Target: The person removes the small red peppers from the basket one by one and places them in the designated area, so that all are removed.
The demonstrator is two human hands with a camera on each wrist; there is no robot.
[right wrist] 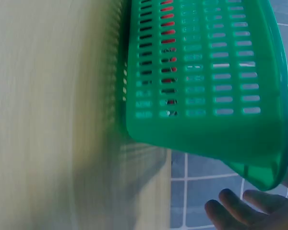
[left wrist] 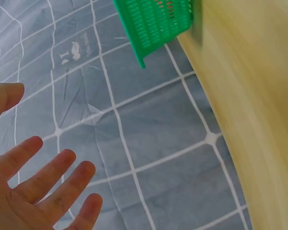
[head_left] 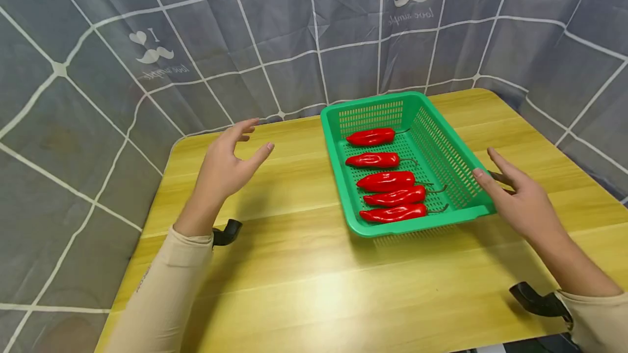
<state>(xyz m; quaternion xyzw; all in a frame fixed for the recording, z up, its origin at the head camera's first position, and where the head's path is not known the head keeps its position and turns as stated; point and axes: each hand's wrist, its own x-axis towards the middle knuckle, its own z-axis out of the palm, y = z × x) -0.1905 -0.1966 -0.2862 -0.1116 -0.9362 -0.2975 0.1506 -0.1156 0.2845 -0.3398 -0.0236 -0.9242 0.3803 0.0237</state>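
Peppers: five red peppers (head_left: 385, 181), all in the basket, lying in a column from its far end to its near end, stems toward the desk's right edge; the two farthest lie apart, the three nearest lie close together.
Basket: green, slotted, rectangular, the peppers on its perforated floor; it stands on the right half of the desk, far rim (head_left: 373, 103) close to the desk's far edge, near rim well short of the near edge. Red shows through its side slots in the right wrist view.
Right hand (head_left: 522, 200): at the basket's near right corner, thumb by the rim, fingers extended outside the wall, grip wide; whether the thumb touches, I cannot tell.
Left hand (head_left: 228, 165): above the desk's left half, thumb and fingers spread wide, holding nothing, well apart from the basket.
Wrists: beige sleeves (head_left: 167, 293), a black curved piece (head_left: 228, 232) at each.
Desk (head_left: 294, 266): yellow wood grain.
Curtain (head_left: 275, 26): grey with white grid lines, behind the far edge.
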